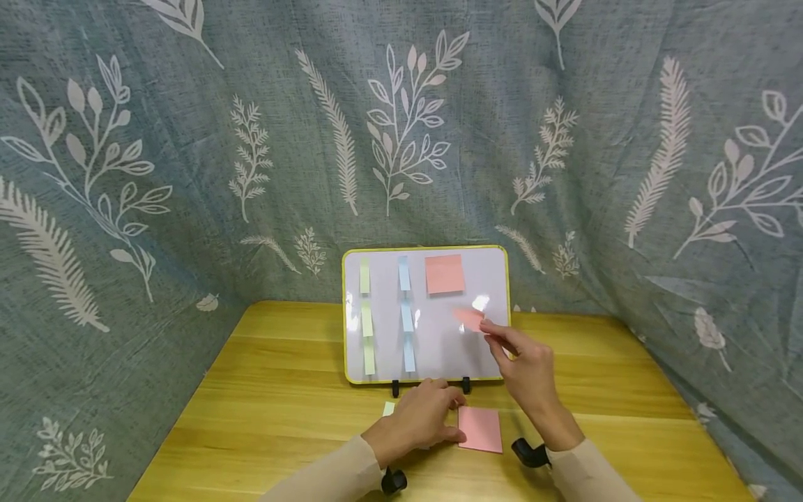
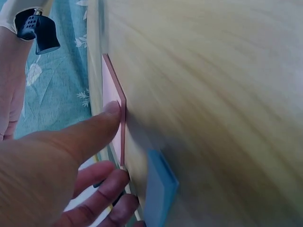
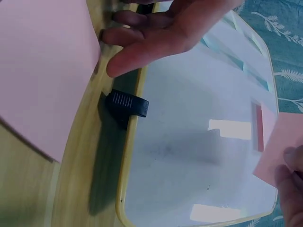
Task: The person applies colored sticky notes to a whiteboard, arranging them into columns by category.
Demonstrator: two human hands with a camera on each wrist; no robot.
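Observation:
My right hand (image 1: 530,369) pinches a pink sticky note (image 1: 469,318) between thumb and fingertips, in front of the right part of the whiteboard (image 1: 439,348). The right wrist view shows the held note (image 3: 281,146) tilted, its lower edge at the fingers. Low over the table, my left hand (image 1: 417,418) is beside a pink sticky-note pad (image 1: 479,429), its fingers loosely bent. In the left wrist view the thumb (image 2: 97,132) lies at the pad's near edge. A blue sticky-note pad (image 2: 161,189) is partly hidden by that hand.
On the board, a pink note (image 1: 445,274) sits upper right, beside columns of narrow green notes (image 1: 365,275) and blue notes (image 1: 404,273). Black feet (image 1: 466,385) support the board. A pale green pad (image 1: 389,408) shows behind the left hand. A patterned curtain (image 1: 282,174) surrounds the wooden table (image 1: 270,390).

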